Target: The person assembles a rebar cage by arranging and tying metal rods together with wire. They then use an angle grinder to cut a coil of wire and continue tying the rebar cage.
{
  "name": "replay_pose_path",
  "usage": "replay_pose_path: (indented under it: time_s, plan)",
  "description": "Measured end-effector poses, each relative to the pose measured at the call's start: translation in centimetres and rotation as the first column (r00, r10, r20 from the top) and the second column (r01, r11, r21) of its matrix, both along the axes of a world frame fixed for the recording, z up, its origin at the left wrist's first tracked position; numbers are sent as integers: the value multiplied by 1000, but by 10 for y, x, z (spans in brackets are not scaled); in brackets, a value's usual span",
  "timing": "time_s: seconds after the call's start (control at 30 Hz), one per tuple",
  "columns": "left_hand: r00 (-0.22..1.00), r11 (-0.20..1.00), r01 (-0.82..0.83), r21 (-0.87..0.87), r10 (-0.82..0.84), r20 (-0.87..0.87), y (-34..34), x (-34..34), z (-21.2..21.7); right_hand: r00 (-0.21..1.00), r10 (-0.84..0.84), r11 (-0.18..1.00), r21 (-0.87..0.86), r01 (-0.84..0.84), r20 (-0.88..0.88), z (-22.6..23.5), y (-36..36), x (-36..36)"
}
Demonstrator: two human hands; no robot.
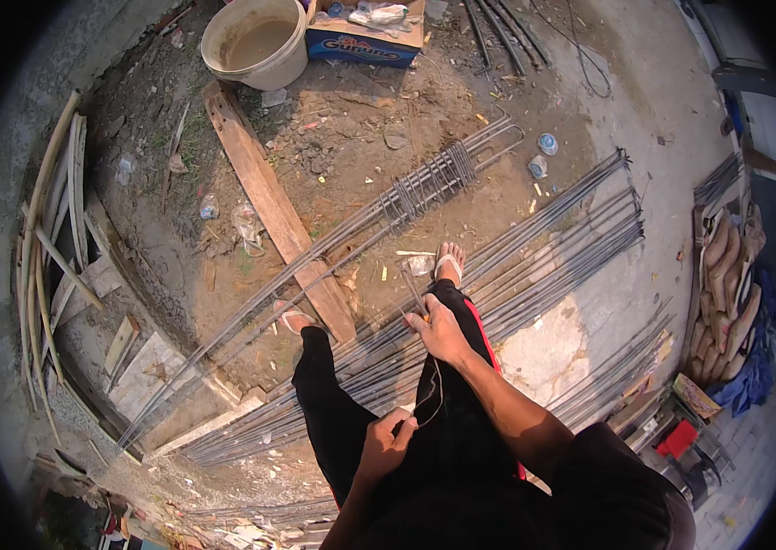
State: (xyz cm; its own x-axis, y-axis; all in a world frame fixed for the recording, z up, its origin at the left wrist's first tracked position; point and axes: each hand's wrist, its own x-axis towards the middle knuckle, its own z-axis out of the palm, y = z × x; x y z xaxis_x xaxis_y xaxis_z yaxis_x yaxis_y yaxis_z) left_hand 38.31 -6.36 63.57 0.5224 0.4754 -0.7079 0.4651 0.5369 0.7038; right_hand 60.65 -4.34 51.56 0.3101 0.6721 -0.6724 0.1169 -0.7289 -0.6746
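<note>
My right hand is stretched out over my right knee, gripping a thin metal tool that points up and away. My left hand is closed near my left thigh, pinching the end of a thin wire that loops between both hands. I stand in black trousers and sandals on a spread of long steel rebars lying on the ground. A rebar cage with several tied stirrups runs diagonally in front of my feet.
A wooden plank lies across the dirt. A bucket of muddy water and a cardboard box stand at the top. Bamboo poles lie on the left, stacked sacks on the right. Plastic cups and litter dot the ground.
</note>
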Motion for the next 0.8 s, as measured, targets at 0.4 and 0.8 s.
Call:
replay_pose_path:
  time_s: [0.4,0.8]
  plan:
    - [1000,878,-14,-478,25,17,-48,191,16,460,-666,693,-260,672,-588,84,-72,207]
    - [860,391,-197,-899,510,33,12,268,-154,110,-670,596,-444,669,-734,131,-101,191]
